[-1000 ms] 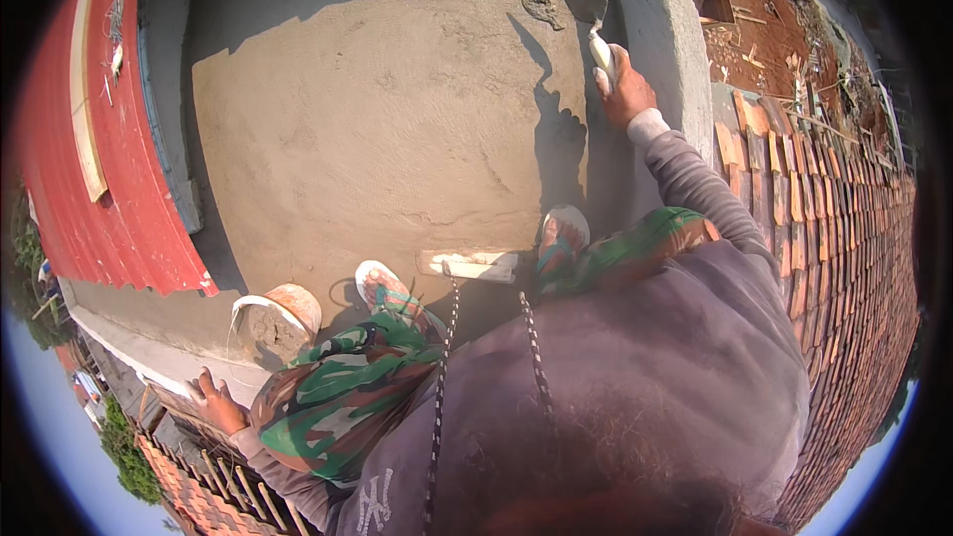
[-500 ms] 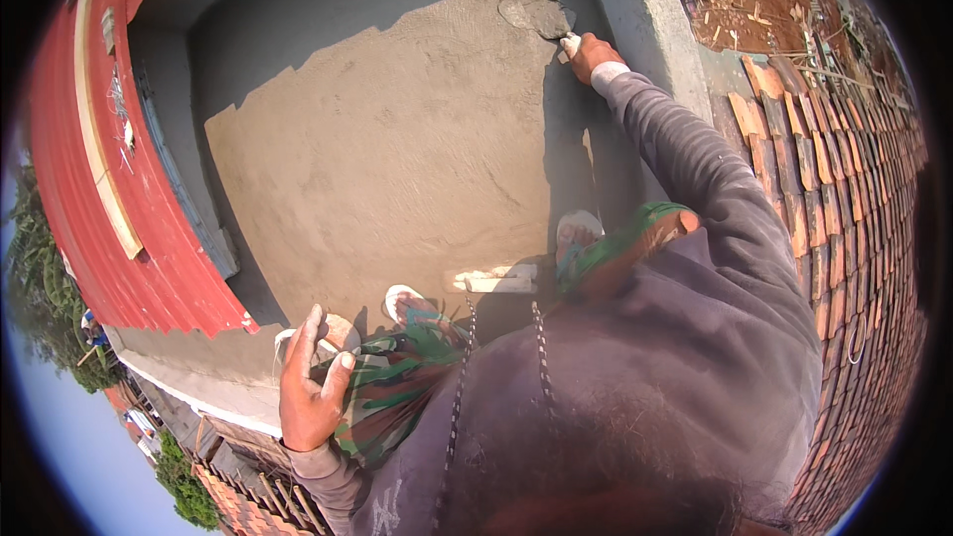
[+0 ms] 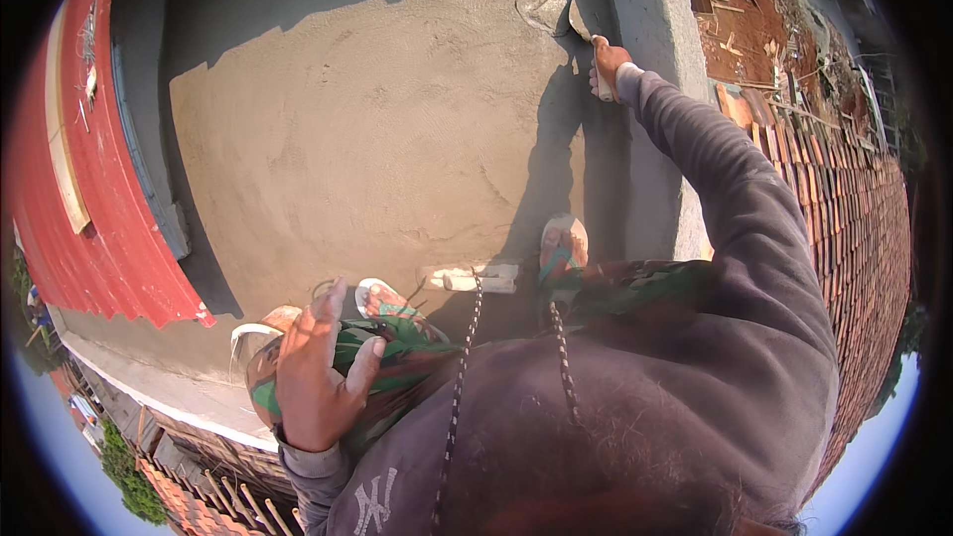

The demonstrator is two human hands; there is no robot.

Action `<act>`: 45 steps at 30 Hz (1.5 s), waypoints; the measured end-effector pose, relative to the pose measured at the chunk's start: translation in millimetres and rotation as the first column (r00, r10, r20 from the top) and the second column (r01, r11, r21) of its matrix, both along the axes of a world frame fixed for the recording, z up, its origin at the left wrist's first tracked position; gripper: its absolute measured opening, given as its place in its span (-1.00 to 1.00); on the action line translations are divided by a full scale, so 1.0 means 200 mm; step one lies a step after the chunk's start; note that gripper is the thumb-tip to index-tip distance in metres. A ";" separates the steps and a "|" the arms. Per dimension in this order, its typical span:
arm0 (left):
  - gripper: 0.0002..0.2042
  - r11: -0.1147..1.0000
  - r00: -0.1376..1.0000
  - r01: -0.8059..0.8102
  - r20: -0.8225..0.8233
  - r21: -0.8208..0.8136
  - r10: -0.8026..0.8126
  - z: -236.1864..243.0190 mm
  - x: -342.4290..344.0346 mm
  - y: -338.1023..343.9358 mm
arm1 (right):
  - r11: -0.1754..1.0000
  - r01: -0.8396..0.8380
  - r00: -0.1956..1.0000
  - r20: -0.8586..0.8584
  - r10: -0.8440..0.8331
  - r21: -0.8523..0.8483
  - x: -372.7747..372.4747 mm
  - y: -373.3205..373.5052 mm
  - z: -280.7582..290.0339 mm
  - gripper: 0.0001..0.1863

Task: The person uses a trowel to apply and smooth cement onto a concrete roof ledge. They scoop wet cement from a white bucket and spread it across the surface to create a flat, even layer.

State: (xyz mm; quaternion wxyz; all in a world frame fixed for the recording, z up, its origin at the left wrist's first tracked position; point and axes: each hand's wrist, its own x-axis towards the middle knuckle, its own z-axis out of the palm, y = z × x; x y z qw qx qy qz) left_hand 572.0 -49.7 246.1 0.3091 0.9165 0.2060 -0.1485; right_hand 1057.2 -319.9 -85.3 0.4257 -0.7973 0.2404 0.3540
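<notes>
My right hand reaches far forward and grips the pale handle of a trowel. Its blade is turned nearly edge-on, beside a small heap of wet mortar on the grey cement surface. Bare of any tool, my left hand hovers over my camouflage-trousered leg with its fingers stretched and thumb apart. Between my sandalled feet lies a pale flat board with a bar on top, perhaps a hand float. Beyond the left fingers sits a white-rimmed bucket, partly hidden.
A raised concrete edge runs along the right, with a clay-tiled roof beyond it. Red corrugated sheeting borders the left and carries a wooden strip. Red soil with wood scraps appears at the upper right.
The trowel has lifted and turned from lying over the mortar to standing nearly edge-on beside it. My left hand has lowered slightly; the whole view has shifted.
</notes>
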 end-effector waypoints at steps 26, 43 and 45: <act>-0.34 0.956 0.977 0.138 0.195 -0.260 -0.088 -0.11 -0.06 0.31 | 0.988 0.114 0.987 0.125 -0.101 -0.101 -0.49 0.45 -0.09 -0.47; -0.35 0.983 0.997 0.063 0.061 -0.171 -0.054 -0.05 -0.16 0.28 | 0.711 -0.233 0.880 0.168 0.445 -0.664 0.10 0.25 -0.19 -0.33; -0.35 0.989 0.999 0.044 0.015 -0.138 -0.043 -0.04 -0.17 0.27 | 0.883 -0.025 0.989 0.115 0.089 -0.469 0.05 0.23 -0.15 -0.34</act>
